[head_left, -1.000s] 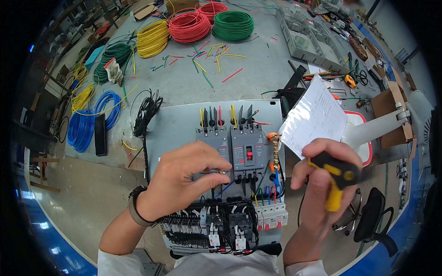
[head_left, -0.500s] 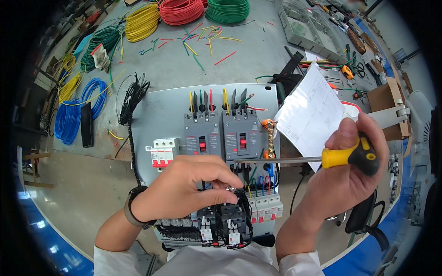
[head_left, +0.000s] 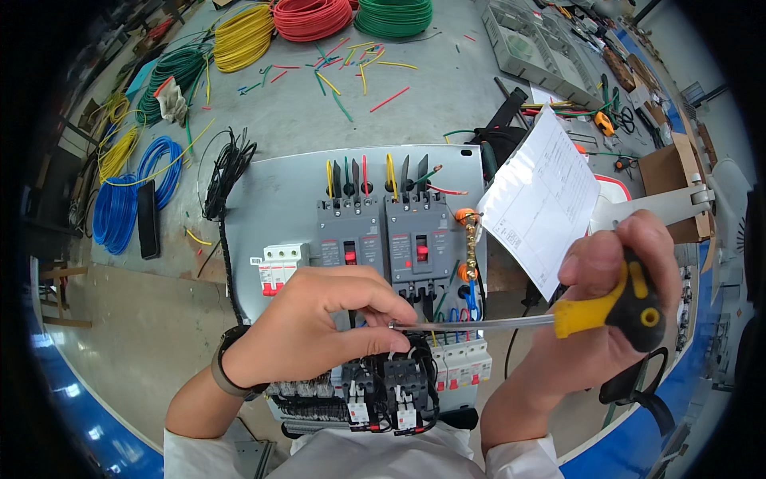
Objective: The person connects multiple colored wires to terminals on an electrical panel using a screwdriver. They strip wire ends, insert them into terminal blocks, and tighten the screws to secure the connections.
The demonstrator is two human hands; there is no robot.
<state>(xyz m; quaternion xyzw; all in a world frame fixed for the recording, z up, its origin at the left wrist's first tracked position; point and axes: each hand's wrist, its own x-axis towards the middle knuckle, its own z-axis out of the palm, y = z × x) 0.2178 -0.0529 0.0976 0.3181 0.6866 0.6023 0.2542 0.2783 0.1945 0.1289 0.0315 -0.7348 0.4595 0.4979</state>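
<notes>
The yellow-and-black-handled screwdriver [head_left: 606, 307] lies level across the near end of the grey metal mounting plate [head_left: 271, 199], its steel shaft reaching left to the black contactors [head_left: 391, 383]. The right hand [head_left: 594, 319] has its fingers clenched around the handle. The left hand [head_left: 319, 327] pinches the shaft tip between thumb and fingers, just above the contactors, and covers the wiring beneath it. A white printed paper sheet [head_left: 542, 199] stands up against the right hand and hides part of the plate's right edge.

On the plate, two grey moulded breakers with red buttons [head_left: 387, 239] sit in the middle, a small white breaker with red levers [head_left: 281, 266] to their left, a brass terminal bar [head_left: 469, 243] to their right and a row of white miniature breakers [head_left: 461, 363] near the shaft. A bundle of black wires [head_left: 226, 168] lies at the plate's left edge.

The plate rests on a grey concrete floor [head_left: 319, 120]. Coils of red wire [head_left: 311, 17], green wire [head_left: 395, 14] and yellow wire [head_left: 243, 33] lie at the far side, a blue wire coil [head_left: 120, 207] to the left, and cut wire scraps [head_left: 351, 68] are scattered between. A grey plastic tray [head_left: 535, 48] and a cardboard box [head_left: 666, 172] sit on the right.
</notes>
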